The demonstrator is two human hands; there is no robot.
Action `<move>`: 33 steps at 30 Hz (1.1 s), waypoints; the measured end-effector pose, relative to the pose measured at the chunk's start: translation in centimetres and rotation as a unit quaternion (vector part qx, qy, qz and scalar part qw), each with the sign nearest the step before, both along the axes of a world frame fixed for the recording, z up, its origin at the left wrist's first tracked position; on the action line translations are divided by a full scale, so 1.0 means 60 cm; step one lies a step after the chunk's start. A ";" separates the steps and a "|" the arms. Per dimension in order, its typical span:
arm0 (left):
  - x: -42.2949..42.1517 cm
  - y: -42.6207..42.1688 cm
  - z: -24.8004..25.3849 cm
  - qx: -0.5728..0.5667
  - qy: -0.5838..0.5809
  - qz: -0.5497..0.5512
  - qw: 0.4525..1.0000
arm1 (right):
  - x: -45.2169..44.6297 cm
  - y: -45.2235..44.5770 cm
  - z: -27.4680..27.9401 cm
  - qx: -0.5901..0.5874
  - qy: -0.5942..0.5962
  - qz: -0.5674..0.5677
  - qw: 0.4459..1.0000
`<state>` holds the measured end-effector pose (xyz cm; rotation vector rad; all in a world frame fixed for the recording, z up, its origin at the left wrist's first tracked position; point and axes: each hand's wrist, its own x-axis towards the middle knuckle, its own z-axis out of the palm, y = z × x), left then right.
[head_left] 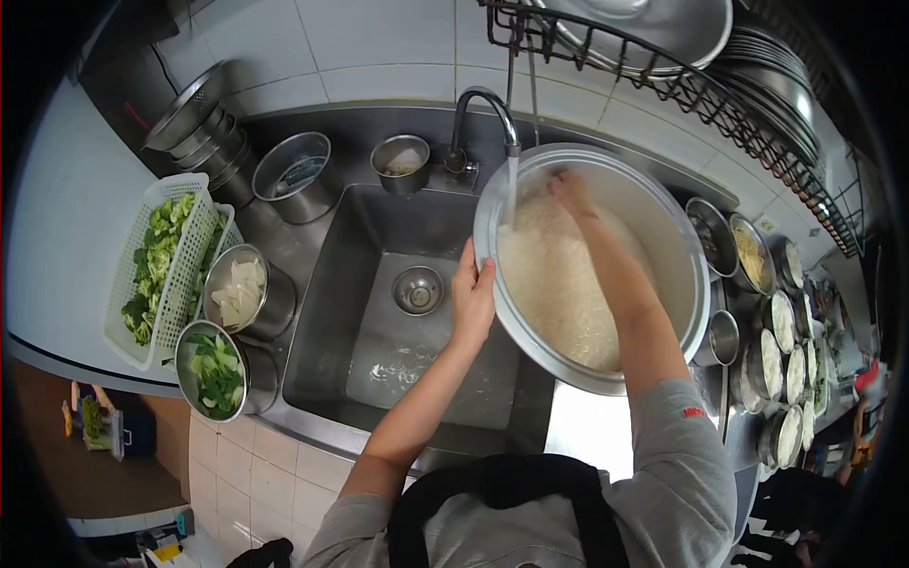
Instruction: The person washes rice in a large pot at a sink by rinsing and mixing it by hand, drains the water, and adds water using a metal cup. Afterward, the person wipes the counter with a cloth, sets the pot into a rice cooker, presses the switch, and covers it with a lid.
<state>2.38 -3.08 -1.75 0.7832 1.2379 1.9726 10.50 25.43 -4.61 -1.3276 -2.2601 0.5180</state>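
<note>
A large metal pot [677, 246] tilts over the right side of the sink, with rice [568, 293] in cloudy water inside. From the faucet [488, 99], a stream of water [512, 185] runs into it. My left hand [473, 301] grips the pot's left rim, thumb on the outside edge. Inside the pot, my right hand [570, 192] is near the far wall at the edge of the rice, its fingers curled together. Whether grains are caught in those fingers cannot be made out.
Left of the sink [379, 379] stand a white basket [175, 308] of broccoli, a pot of leafy greens [216, 377] and a pot of pale slices [240, 293]. Several filled metal bowls [772, 364] line the right side. A wire rack [663, 66] overhangs the pot.
</note>
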 end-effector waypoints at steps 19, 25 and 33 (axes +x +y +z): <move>-0.092 0.113 0.010 -0.017 0.006 -0.047 0.999 | 0.183 -0.297 0.098 0.080 -0.240 0.569 0.783; -0.074 0.097 0.002 -0.017 0.026 -0.024 0.999 | 0.133 -0.186 0.023 -0.071 -0.417 0.170 0.890; -0.102 0.123 -0.004 -0.019 0.052 0.010 0.998 | 0.048 -0.187 -0.019 -0.089 -0.504 0.374 0.773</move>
